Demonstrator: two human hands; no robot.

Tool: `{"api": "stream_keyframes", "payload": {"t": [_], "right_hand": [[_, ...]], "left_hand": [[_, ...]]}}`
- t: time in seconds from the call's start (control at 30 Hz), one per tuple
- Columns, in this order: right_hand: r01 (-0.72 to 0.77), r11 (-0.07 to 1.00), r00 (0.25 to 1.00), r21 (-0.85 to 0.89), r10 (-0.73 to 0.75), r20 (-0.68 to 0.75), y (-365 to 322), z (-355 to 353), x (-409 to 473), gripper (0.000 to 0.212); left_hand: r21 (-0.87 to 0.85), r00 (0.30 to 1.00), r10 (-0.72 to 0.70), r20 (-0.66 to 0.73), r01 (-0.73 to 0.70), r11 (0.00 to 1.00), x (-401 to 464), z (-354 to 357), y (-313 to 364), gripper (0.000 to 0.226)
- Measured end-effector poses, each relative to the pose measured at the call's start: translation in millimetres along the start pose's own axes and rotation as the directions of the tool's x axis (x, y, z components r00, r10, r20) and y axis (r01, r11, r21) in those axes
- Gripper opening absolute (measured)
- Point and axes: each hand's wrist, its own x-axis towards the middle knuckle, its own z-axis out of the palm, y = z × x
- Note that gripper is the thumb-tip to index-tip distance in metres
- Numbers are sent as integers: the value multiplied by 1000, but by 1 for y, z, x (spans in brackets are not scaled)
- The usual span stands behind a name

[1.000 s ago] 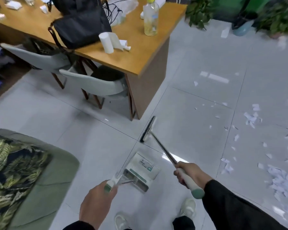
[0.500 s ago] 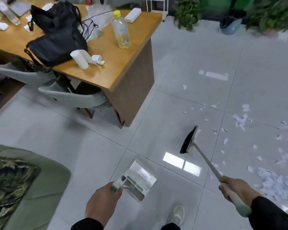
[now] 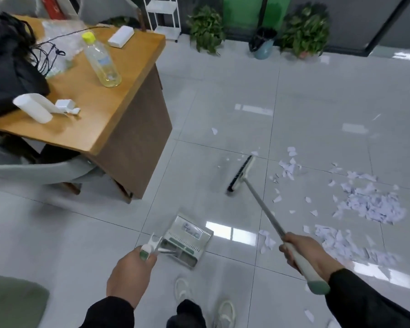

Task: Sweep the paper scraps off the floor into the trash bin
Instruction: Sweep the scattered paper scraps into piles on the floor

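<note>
White paper scraps [image 3: 369, 202] lie heaped on the grey tile floor at the right, with loose bits spread toward the middle. My right hand [image 3: 305, 252] grips the grey handle of a broom [image 3: 240, 175], whose dark bristle head is on the floor just left of the scraps. My left hand [image 3: 130, 273] holds the green-tipped handle of a white dustpan [image 3: 186, 237], which hangs low over the floor in front of my feet. A blue trash bin [image 3: 263, 43] with a black liner stands far back between two plants.
A wooden desk [image 3: 118, 107] with a bottle, bag and paper roll stands at the left, a grey chair [image 3: 43, 169] tucked under it. Potted plants [image 3: 206, 29] and a white rack line the back wall. A green cushion edge [image 3: 12, 301] shows at bottom left.
The view has swung right. My right hand has carried the broom head from in front of the desk out to the right, close to the scraps. The dustpan stays in my left hand.
</note>
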Motion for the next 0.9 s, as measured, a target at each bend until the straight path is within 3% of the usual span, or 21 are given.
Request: {"api": "stream_keyframes", "payload": {"t": [0.27, 0.4, 0.53, 0.9], "right_hand": [[-4, 994, 988, -106, 20, 155, -57, 149, 41, 6], [-55, 991, 983, -125, 76, 166, -90, 193, 83, 5], [-100, 995, 990, -14, 101, 103, -115, 177, 105, 10], [-86, 963, 985, 257, 121, -125, -185, 11, 121, 17]], "left_hand": [[-119, 998, -47, 36, 51, 992, 89, -23, 19, 37], [-68, 998, -2, 70, 7, 998, 136, -35, 36, 41], [14, 993, 35, 111, -37, 999, 164, -45, 54, 37], [79, 975, 116, 188, -133, 988, 228, -48, 153, 30]]}}
